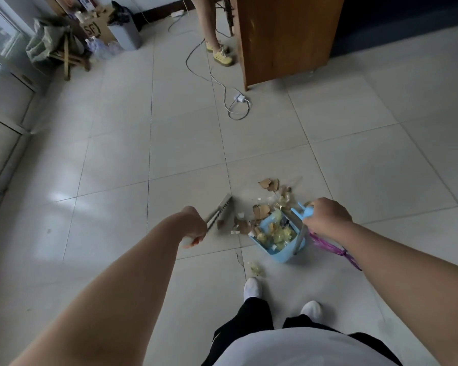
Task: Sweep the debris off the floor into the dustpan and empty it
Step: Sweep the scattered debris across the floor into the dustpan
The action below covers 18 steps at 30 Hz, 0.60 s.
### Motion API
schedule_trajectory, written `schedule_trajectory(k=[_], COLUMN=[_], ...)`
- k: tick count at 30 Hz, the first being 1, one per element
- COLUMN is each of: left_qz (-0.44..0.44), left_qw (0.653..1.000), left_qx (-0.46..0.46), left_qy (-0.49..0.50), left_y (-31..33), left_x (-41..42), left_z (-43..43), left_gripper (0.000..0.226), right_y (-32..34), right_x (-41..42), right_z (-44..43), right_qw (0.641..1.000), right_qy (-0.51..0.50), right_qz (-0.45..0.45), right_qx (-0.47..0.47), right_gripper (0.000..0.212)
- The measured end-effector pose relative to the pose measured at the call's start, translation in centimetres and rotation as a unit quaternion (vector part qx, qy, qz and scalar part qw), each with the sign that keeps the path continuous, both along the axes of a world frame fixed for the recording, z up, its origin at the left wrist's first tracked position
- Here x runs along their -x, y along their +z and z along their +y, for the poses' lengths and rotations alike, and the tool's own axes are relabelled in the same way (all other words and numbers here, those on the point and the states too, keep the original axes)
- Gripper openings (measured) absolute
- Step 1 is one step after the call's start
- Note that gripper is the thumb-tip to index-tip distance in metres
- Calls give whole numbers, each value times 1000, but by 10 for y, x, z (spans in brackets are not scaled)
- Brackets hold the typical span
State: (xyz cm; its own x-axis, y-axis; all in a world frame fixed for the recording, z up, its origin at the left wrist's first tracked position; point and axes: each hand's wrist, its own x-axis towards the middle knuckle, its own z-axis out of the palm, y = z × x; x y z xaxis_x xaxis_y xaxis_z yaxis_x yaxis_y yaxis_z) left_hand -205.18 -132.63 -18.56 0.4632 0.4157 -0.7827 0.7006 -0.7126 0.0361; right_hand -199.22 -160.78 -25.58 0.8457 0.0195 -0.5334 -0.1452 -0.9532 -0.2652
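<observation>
Head view: my left hand [196, 225] wrapped round broom [220, 211] handle, my right hand [326, 216] gripping dustpan [275, 250] handle. Dustpan on floor [143, 154], part-filled. Scraps [272, 188] outside: light, flimsy, likely scatter; sweep gently.

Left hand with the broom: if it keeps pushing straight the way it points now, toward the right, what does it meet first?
Probably the torn brown cardboard scraps on the floor, just ahead of the grey broom head held by the left hand. Behind them sits the light blue plastic dustpan. Depth is hard to judge.
</observation>
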Motion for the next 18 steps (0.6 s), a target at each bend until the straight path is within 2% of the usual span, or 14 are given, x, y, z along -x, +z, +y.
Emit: schedule_trajectory(k=[3, 7, 10, 13, 18], left_qz=[14, 40, 46, 66, 83], left_qw=[1000, 998, 992, 989, 984], left_qx=[12, 39, 91, 126, 138], left_qy=[11, 38, 75, 40, -76], left_y=[-14, -23, -27, -18, 15], left_x=[4, 4, -1, -6, -15], left_z=[-1, -15, -32, -57, -82], left_gripper=[18, 6, 33, 36, 32], right_y=[-3, -9, -13, -15, -19], right_x=[-1, 0, -1, -3, -2], right_z=[0, 0, -1, -3, -14], right_qw=[1000, 1000, 1000, 1000, 1000], right_qy=[18, 27, 16, 13, 8], right_qz=[5, 9, 4, 8, 4], right_qx=[3, 9, 7, 3, 0], right_gripper=[16, 15, 20, 23, 34])
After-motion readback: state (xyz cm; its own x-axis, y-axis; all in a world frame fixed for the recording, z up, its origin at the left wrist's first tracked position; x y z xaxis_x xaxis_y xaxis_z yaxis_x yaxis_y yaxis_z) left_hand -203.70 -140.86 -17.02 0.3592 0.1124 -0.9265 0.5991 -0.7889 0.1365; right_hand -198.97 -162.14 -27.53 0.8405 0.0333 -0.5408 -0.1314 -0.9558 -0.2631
